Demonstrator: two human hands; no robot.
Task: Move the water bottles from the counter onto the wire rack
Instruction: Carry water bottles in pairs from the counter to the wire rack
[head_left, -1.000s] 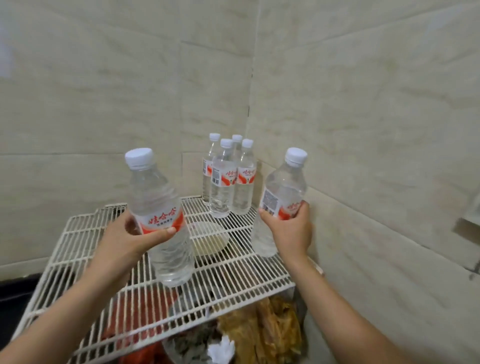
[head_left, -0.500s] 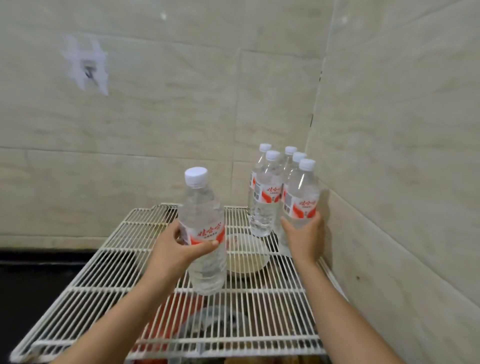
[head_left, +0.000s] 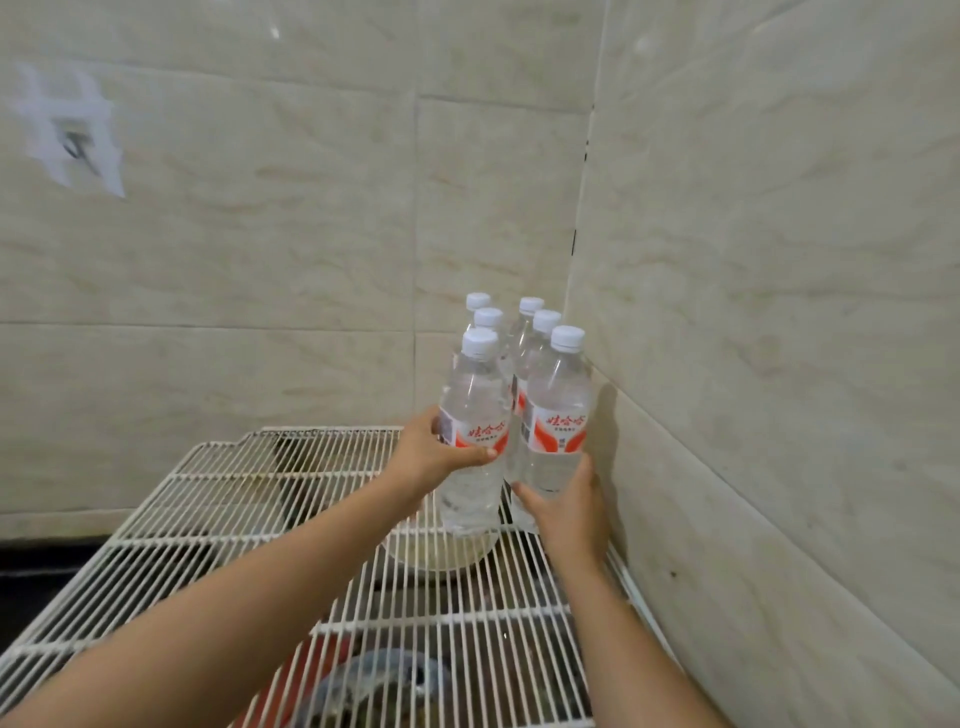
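My left grip (head_left: 436, 460) wraps one water bottle (head_left: 475, 410) and my right grip (head_left: 571, 512) holds the neighbouring bottle (head_left: 558, 415), both center frame at the wire rack (head_left: 260, 493). Set down tilted on the wires, either could topple the four bottles (head_left: 543, 325) behind.

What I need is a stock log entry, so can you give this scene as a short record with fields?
bottles in view: six, capped, two rows of three
left hand: grips front left bottle at its label
right hand: holds front right bottle near its base
wire rack: white, bottles at its back right
below rack: pale bowl
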